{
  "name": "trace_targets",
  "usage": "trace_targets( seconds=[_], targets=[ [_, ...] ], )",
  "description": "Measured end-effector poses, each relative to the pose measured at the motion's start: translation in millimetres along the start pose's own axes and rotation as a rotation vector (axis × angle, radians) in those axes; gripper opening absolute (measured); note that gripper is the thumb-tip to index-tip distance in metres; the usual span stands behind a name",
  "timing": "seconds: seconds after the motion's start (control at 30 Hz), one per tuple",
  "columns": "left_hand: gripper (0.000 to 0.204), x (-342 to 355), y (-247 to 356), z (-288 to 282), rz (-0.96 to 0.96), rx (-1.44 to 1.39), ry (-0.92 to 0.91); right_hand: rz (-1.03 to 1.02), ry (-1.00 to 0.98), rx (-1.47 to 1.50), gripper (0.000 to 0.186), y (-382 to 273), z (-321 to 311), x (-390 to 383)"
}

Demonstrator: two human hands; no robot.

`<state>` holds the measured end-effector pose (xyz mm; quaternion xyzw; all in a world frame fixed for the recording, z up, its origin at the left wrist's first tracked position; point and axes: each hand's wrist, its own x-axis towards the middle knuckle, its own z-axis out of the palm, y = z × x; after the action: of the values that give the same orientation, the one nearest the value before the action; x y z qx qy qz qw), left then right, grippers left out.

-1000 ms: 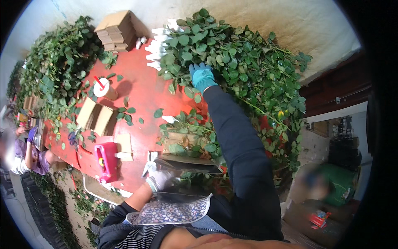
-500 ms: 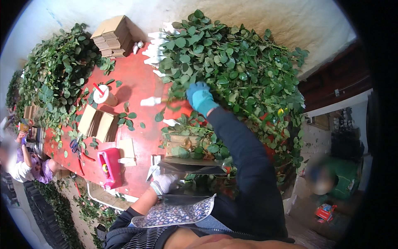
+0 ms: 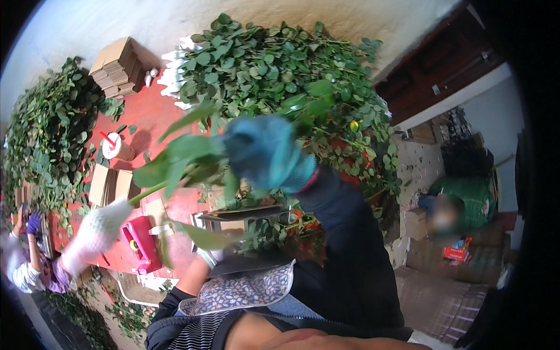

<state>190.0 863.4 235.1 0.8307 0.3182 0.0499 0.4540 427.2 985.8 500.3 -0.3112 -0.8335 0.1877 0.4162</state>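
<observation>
Raised and swung leftward since the earlier frame, the leafy stem (image 3: pixel 182 160) now hangs above the red worktop (image 3: pixel 156 108), its white sleeve (image 3: pixel 100 230) foremost. Our gloved right hand (image 3: pixel 265 153) is closed around the stem behind the leaves; our left hand (image 3: pixel 211 256), partly hidden, lies low near a dark panel (image 3: pixel 249 264), and we cannot tell whether its fingers grip. We judge the stem light and fairly stiff, its leaves soft and easily torn; the bare length beside the sleeve offers a sound hold. We cannot see what the sleeve encloses. Beyond, a cup (image 3: pixel 120 149) bears a red straw, contents unseen; a pink dispenser (image 3: pixel 147 248) carries a yellow roll.
</observation>
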Motion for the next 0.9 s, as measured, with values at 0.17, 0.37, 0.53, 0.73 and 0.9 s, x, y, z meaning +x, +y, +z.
trace_targets(
  seconds=[0.17, 0.37, 0.53, 0.73, 0.9],
  targets=[
    [0.028, 9, 43, -19, -0.067, 0.367, -0.058, -0.072, -0.303, -0.814, 0.022, -73, 32, -21],
    [0.031, -56, 6, -31, 0.086, 0.066, 0.078, 0.141, -0.754, -0.696, 0.019, -125, 43, -54],
    [0.041, -30, 1, -21, 0.160, 0.056, 0.191, 0.366, -0.884, -0.540, 0.027, -73, 33, -130],
    [0.027, 23, -67, 53, -0.024, -0.227, 0.258, 0.631, -0.956, -0.456, 0.017, 50, 57, -257],
    [0.027, 14, -62, 41, -0.286, -0.551, 0.099, 0.663, -1.022, -0.392, 0.024, 88, 80, -267]
  ],
)
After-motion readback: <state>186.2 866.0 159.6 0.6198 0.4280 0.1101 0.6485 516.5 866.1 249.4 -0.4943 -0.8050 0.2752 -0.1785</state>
